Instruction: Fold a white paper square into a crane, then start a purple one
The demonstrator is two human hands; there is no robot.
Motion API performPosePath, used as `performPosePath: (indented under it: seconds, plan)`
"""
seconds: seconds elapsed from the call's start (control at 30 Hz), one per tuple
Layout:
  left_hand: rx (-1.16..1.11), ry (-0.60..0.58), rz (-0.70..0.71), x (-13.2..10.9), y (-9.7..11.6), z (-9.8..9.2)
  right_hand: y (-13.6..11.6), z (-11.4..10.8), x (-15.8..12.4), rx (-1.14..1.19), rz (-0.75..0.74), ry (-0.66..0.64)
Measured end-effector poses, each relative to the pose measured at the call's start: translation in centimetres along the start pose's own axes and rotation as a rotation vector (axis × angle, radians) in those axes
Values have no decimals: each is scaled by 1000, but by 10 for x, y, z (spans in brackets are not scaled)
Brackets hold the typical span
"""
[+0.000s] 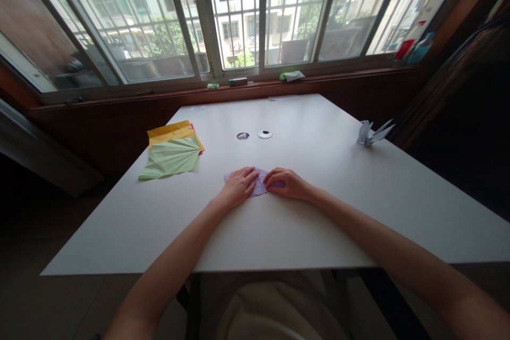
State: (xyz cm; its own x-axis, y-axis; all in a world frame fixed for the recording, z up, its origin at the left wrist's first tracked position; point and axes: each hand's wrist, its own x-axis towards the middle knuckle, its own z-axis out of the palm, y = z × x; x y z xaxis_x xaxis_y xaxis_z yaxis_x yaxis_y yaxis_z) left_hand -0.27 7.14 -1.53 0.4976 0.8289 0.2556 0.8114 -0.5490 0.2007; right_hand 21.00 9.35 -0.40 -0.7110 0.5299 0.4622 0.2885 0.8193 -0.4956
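A folded sheet of purple paper (260,185) lies on the white table in front of me, with a crease running down its middle. My left hand (240,181) rests flat over its left part, fingers stretched out and pressing it to the tabletop. At the paper's right side, my right hand (288,183) has its fingers curled and pinched on the edge. Both hands cover much of the sheet, so its full outline is hidden.
Creased green paper (171,158) overlaps yellow paper (169,130) at the table's left edge, with a bit of red beneath. A grey folded paper crane (370,134) stands at the right edge. Two round inserts, one a black-and-white disc (264,134), sit mid-table. Windows rise behind.
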Motion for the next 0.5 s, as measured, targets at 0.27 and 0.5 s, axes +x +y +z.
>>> performPosePath:
  seconds: [0.27, 0.5]
  plan:
    - [-1, 4, 4, 1, -2, 2, 3, 1, -4, -99, 122, 2]
    - [-3, -2, -4, 0, 0, 1, 2, 2, -4, -71, 122, 20]
